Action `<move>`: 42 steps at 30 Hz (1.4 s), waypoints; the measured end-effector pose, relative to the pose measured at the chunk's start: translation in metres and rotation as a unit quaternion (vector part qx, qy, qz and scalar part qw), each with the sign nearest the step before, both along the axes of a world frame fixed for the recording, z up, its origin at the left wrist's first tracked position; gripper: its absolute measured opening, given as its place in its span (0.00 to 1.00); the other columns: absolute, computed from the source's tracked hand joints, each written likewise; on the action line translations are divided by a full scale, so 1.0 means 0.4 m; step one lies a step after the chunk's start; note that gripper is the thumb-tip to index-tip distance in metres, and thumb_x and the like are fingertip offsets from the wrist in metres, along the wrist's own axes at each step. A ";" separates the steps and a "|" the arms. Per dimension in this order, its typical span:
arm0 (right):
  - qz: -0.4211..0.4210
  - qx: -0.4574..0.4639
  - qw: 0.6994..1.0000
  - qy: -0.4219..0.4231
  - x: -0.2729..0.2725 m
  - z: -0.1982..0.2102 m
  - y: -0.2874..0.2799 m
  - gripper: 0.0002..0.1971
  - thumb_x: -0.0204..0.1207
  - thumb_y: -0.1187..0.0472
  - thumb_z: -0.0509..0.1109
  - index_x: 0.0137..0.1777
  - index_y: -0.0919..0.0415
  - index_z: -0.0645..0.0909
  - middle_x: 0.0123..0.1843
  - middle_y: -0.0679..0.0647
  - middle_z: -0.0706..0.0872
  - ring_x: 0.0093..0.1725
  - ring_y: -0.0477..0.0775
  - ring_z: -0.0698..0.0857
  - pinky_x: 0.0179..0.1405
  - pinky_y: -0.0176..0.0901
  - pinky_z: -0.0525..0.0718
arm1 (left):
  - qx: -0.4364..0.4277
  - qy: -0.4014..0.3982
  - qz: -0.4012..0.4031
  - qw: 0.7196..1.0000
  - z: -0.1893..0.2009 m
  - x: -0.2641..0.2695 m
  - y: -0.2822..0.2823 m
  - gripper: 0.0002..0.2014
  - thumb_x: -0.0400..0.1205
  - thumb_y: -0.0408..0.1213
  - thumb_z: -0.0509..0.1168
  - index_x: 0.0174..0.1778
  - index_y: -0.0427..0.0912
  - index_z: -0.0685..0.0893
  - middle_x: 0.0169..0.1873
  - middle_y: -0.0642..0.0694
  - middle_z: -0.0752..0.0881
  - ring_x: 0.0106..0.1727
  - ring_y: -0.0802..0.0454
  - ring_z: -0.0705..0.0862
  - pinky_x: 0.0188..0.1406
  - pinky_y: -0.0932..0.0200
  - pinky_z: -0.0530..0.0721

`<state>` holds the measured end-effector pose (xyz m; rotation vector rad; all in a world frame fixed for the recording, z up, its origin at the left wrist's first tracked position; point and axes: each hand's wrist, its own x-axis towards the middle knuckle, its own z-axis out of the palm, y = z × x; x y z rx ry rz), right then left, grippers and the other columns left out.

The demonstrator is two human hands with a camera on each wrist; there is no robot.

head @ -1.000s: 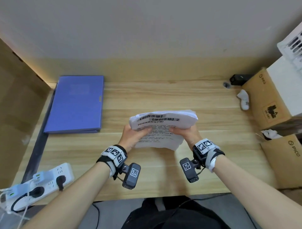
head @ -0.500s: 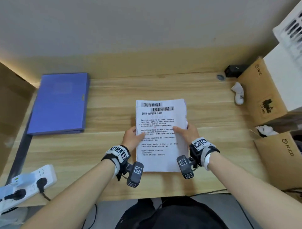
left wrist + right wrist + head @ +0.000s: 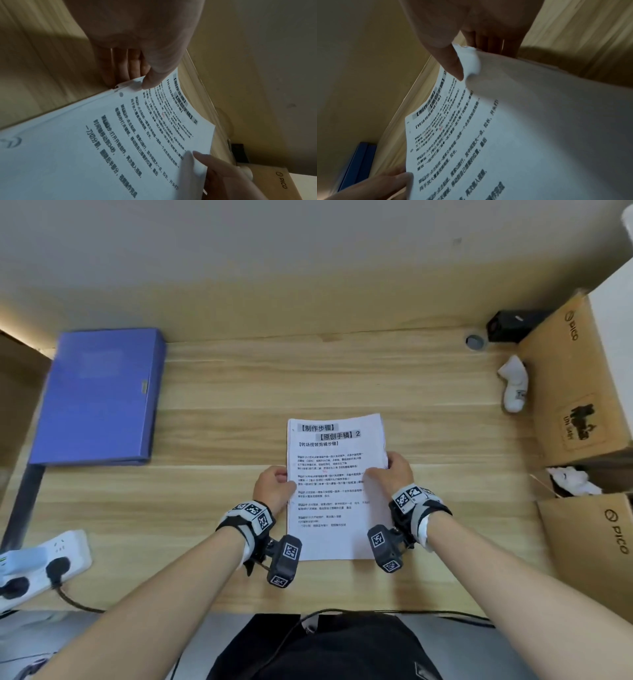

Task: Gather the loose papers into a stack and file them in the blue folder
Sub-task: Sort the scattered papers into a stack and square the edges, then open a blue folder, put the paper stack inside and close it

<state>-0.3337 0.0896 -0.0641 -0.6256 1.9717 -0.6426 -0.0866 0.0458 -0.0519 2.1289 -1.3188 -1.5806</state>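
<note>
A stack of white printed papers [image 3: 334, 494] lies face up just above the wooden desk, held at mid-height from both sides. My left hand [image 3: 274, 486] pinches its left edge, thumb on top [image 3: 150, 79], fingers under. My right hand [image 3: 394, 469] pinches the right edge, thumb [image 3: 453, 65] on top, and the corner of the sheets curls up beside it. The same papers [image 3: 120, 142] [image 3: 513, 135] fill both wrist views. The blue folder [image 3: 99, 395] lies closed at the desk's far left, also seen as a blue folder [image 3: 358, 166] edge.
A white power strip [image 3: 37, 563] with a plugged cable sits at the near left edge. Cardboard boxes [image 3: 575, 392] stand along the right side, with a white object [image 3: 513, 386] and a black box [image 3: 513, 325] near the far right corner. The desk [image 3: 239, 392] meets the wall behind.
The stack, stood on edge and bent a second ago, has been laid flat with its printed page up. Both hands keep their grip on its sides.
</note>
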 end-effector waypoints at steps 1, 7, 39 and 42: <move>-0.006 0.000 1.000 0.004 -0.004 0.002 -0.005 0.25 0.69 0.66 0.71 0.68 0.62 0.77 0.56 0.55 0.86 0.52 0.57 0.85 0.51 0.46 0.83 | 0.003 -0.001 0.002 1.000 0.001 0.003 -0.005 0.16 0.76 0.29 0.68 0.60 0.42 0.82 0.53 0.42 0.88 0.55 0.43 0.87 0.60 0.44 0.86; -0.067 -0.035 0.996 0.052 -0.011 0.029 -0.036 0.26 0.73 0.70 0.70 0.72 0.66 0.72 0.64 0.60 0.82 0.60 0.57 0.82 0.60 0.45 0.79 | -0.015 -0.005 -0.016 1.000 0.011 0.041 -0.049 0.19 0.76 0.26 0.69 0.63 0.38 0.82 0.49 0.45 0.86 0.51 0.48 0.84 0.52 0.57 0.82; 0.125 -0.090 0.980 -0.128 1.057 0.049 -0.531 0.26 0.79 0.68 0.69 0.77 0.66 0.70 0.67 0.62 0.83 0.58 0.55 0.83 0.60 0.40 0.79 | -0.178 -0.154 0.123 0.964 0.070 1.022 -0.510 0.33 0.77 0.39 0.68 0.80 0.48 0.70 0.82 0.45 0.63 0.83 0.43 0.60 0.81 0.43 0.63; 0.168 -0.095 0.972 -0.137 1.088 0.044 -0.513 0.27 0.77 0.74 0.69 0.76 0.63 0.71 0.60 0.59 0.85 0.48 0.47 0.86 0.45 0.28 0.84 | -0.174 -0.058 0.209 0.961 0.071 1.031 -0.503 0.28 0.78 0.39 0.64 0.77 0.51 0.74 0.79 0.47 0.69 0.79 0.43 0.69 0.77 0.41 0.70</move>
